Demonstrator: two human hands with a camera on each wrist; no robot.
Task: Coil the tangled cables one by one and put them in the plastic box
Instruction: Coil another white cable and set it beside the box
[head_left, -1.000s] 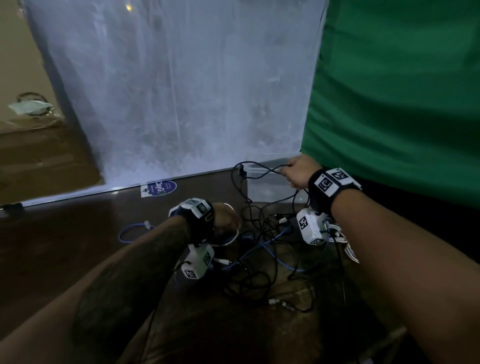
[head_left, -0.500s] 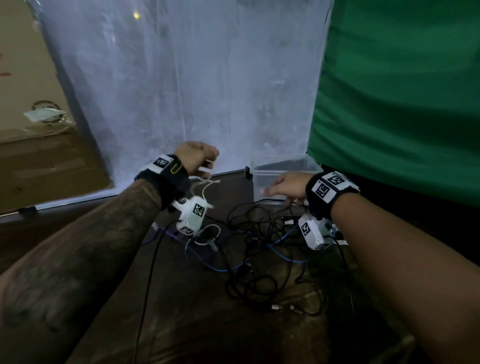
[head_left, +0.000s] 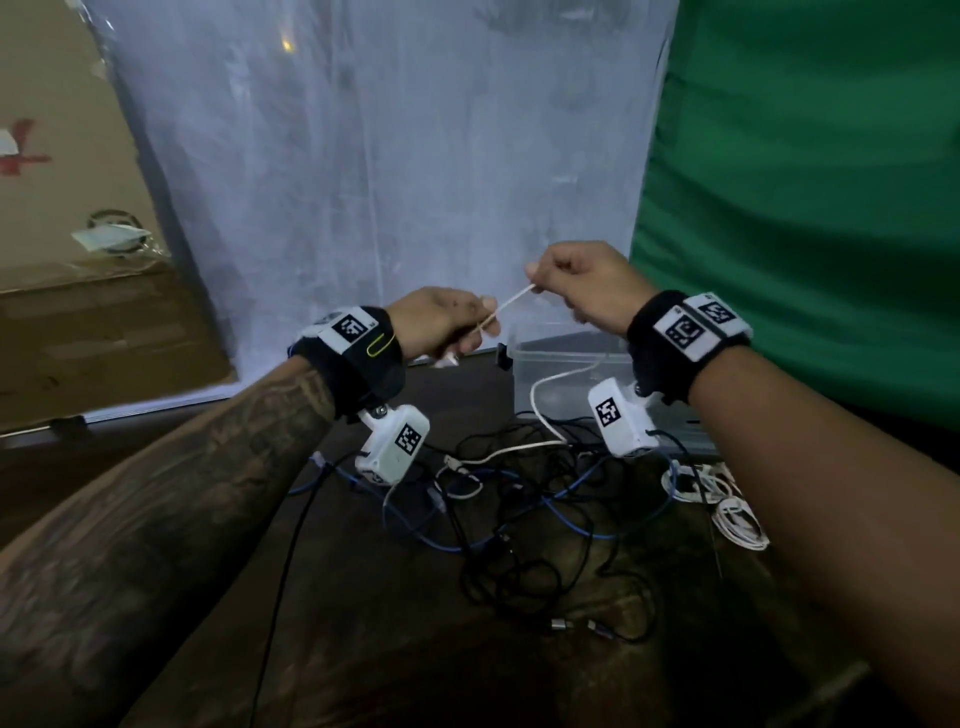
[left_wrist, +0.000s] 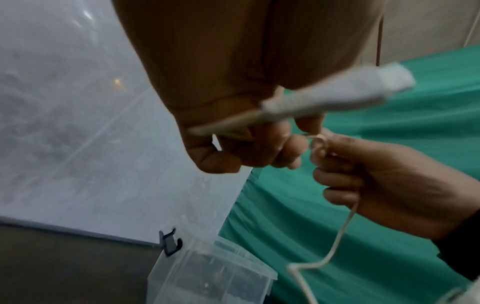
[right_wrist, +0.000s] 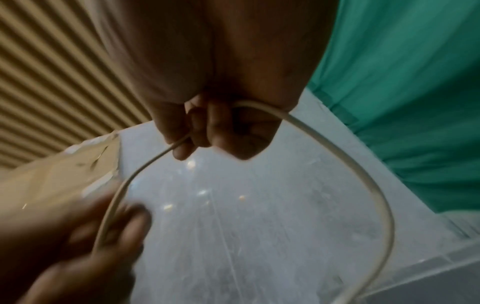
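A thin white cable (head_left: 511, 301) runs taut between both raised hands. My left hand (head_left: 447, 325) grips its plug end, and the white plug (left_wrist: 337, 92) sticks out behind the palm. My right hand (head_left: 576, 283) pinches the cable a little higher and to the right; the cable (right_wrist: 350, 164) loops out of its fist. From there the slack (head_left: 540, 400) hangs down to a tangle of black, blue and white cables (head_left: 519, 509) on the brown floor. The clear plastic box (head_left: 566, 371) stands just behind the tangle, below my right hand.
A translucent plastic sheet (head_left: 389, 171) hangs behind the box, with green cloth (head_left: 805, 182) to its right and cardboard (head_left: 67, 208) to its left. A coiled white cable (head_left: 732, 514) lies by my right forearm. A black wire (head_left: 291, 545) runs from the left wrist camera.
Both hands rose from the pile. The left hand carried the white cable up; the right hand left the box area and pinched the same cable, pulling it taut.
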